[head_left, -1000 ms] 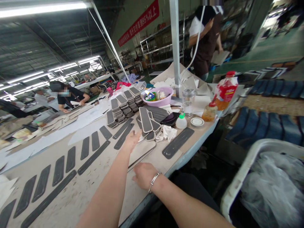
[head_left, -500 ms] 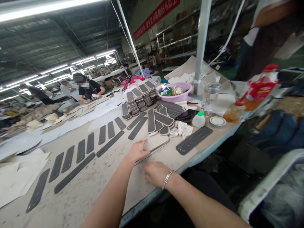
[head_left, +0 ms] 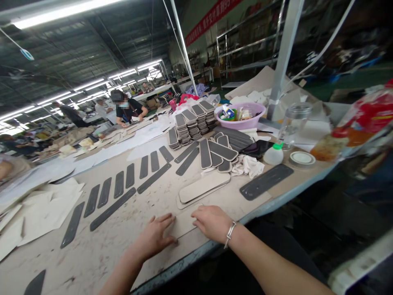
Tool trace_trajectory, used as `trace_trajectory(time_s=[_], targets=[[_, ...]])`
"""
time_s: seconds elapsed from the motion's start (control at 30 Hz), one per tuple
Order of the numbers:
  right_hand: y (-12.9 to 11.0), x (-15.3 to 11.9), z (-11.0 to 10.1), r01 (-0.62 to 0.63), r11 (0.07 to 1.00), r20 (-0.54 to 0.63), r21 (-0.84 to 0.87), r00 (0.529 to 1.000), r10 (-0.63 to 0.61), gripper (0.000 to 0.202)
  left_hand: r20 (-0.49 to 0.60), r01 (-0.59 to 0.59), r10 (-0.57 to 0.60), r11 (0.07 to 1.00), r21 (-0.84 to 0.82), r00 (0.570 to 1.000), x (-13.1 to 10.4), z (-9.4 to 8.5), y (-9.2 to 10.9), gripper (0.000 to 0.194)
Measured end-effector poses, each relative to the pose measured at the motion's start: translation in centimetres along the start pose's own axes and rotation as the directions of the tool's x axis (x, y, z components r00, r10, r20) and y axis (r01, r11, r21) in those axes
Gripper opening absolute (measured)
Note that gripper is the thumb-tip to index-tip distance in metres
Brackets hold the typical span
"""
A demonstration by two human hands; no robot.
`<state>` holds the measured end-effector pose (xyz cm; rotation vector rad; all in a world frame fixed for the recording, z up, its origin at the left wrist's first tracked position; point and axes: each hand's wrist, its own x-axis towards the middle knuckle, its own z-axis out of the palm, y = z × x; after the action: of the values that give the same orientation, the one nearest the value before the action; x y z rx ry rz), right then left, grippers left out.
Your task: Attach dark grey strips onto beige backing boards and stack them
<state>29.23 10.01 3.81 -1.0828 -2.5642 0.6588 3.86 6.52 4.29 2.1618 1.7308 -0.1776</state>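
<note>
A beige strip with rounded ends (head_left: 186, 223) lies flat on the table near its front edge, between my two hands. My left hand (head_left: 157, 234) is at its left end, thumb and fingers spread apart. My right hand (head_left: 213, 222), with a silver bracelet at the wrist, has its fingers bent and closed on the strip's right end. Just beyond, two similar beige pieces (head_left: 204, 187) lie one on the other, slightly offset. Dark grey strips (head_left: 113, 209) are laid out in rows to the left. One wider grey piece (head_left: 265, 181) lies to the right.
Stacks of grey pieces with pale borders (head_left: 193, 123) stand at the back, with loose ones (head_left: 223, 149) before them. A purple basin (head_left: 256, 116), a green-capped bottle (head_left: 274, 155), a glass jar (head_left: 295, 123) and a metal post (head_left: 285, 57) are at right. A masked person (head_left: 132, 108) works across the table.
My left hand has left the stacked beige pieces and moved toward the front edge, its fingers spreading. A beige strip now shows between my hands. The view has shifted.
</note>
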Motion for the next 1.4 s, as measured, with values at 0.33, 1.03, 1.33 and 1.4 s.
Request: trace_trajectory(time_s=[0.33,1.03,1.33,1.4], targets=[[-0.4,0.3,1.3,0.038,0.999,0.049,-0.028,0.998,-0.036,0.020,-0.360,0.140,-0.041,0.957,0.253,0.932,14.4,-4.9,-0.2,0.034],[-0.1,0.5,1.9,0.055,0.998,0.051,-0.032,0.997,-0.053,0.017,-0.327,0.113,0.021,0.915,0.386,0.945,18.5,-4.8,0.2,0.022],[2.1,1.4,-0.4,-0.186,0.948,-0.270,0.257,0.928,0.255,0.031,-0.495,-0.019,0.117,0.980,0.198,0.861,3.0,-6.5,-0.6,0.007],[2.8,1.8,-0.1,-0.209,0.917,-0.337,0.341,0.883,0.326,0.036,-0.493,-0.120,0.166,0.985,0.123,0.854,-0.8,-6.7,-0.2,0.004]])
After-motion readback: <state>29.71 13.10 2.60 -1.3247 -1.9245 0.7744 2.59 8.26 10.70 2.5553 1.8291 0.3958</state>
